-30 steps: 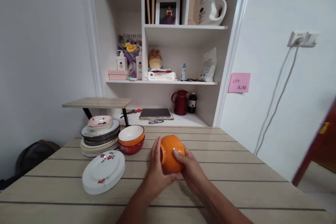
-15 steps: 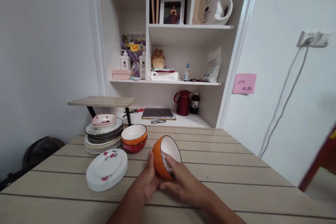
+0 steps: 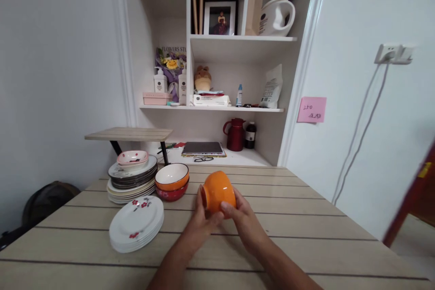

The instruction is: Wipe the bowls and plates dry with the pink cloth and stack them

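Between my two hands an orange bowl [image 3: 220, 190] is held tipped on its side above the table, its foot towards the left and its mouth turned away to the right. My left hand [image 3: 202, 222] grips it at the foot and underside. With the thumb on the outer wall, my right hand [image 3: 239, 215] holds the rim side; its other fingers are partly hidden behind the bowl. The bowl's inside is out of sight. To the left, another orange bowl [image 3: 172, 176] with a white inside sits in a red bowl [image 3: 172, 192].
A stack of white flowered plates [image 3: 136, 224] lies at the left front. Behind it stand more stacked plates [image 3: 115, 190] topped by pink-rimmed dishes [image 3: 132, 157], near a small raised shelf [image 3: 129, 133]. At the back are a laptop [image 3: 203, 147], glasses [image 3: 203, 159] and a red jug [image 3: 235, 135].
The bowl has turned, so its outer wall now faces me instead of its white inside. My right hand has shifted from inside the bowl to its right side, thumb outside.
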Demonstrator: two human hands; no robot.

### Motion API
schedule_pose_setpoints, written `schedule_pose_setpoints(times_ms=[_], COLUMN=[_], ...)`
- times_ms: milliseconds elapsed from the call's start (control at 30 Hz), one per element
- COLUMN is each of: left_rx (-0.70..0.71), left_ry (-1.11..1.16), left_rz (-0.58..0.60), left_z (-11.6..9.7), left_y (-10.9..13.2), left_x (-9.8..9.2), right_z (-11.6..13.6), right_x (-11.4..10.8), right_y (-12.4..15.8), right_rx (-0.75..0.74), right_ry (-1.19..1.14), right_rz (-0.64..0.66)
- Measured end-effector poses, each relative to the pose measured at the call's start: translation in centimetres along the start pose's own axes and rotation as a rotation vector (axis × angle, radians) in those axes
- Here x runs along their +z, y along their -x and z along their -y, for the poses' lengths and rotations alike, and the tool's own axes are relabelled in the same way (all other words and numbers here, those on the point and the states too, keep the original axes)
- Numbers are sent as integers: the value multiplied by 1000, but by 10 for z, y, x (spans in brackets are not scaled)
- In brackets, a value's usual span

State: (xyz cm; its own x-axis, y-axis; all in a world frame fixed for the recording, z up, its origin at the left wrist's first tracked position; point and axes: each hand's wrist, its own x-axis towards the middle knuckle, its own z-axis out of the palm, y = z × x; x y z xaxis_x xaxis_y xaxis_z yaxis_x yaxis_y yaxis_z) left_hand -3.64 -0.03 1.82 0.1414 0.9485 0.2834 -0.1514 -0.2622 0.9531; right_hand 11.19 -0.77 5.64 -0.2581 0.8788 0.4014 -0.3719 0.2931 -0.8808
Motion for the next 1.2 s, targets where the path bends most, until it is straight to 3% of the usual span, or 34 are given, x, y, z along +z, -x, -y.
schedule_pose_setpoints(times_ms=[100, 200, 267, 367, 500, 633, 733, 800, 900, 1000, 1100, 1200], left_rx=[213, 365, 416, 415, 300, 132, 3, -172, -399, -455, -466, -381], left_ry=[-337, -548, -605, -596, -306, 222, 464, 569, 663, 686, 669, 577], left_rz=[-178, -308, -329, -258, -105, -99, -68, 5, 72, 68, 86, 93], left_z=[1, 0, -1, -4, -10, -17, -15, -11, -6, -5, -9, -13], left_y=[-2, -3, -2, -1, 1, 4, 6, 6, 4, 3, 2, 3], left_x=[5, 11, 12, 12, 11, 15, 12, 8, -1, -7, -8, -5], right_z=[5, 11, 13, 13, 8, 4, 3, 2, -2, -8, -10, -8], right_x=[1, 2, 1, -2, -4, 0, 2, -1, -6, -7, -3, 1], right_y=[-1, 0, 0, -1, 1, 6, 9, 11, 11, 10, 8, 5], right_rx=[51, 93, 127, 183, 241, 219, 124, 32, -105, -180, -185, -102], right_ry=[-228, -315, -330, -331, -306, -179, 57, 296, 620, 757, 736, 551], right_rz=[-77, -95, -100, -85, -53, -12, 112, 230, 316, 329, 314, 223])
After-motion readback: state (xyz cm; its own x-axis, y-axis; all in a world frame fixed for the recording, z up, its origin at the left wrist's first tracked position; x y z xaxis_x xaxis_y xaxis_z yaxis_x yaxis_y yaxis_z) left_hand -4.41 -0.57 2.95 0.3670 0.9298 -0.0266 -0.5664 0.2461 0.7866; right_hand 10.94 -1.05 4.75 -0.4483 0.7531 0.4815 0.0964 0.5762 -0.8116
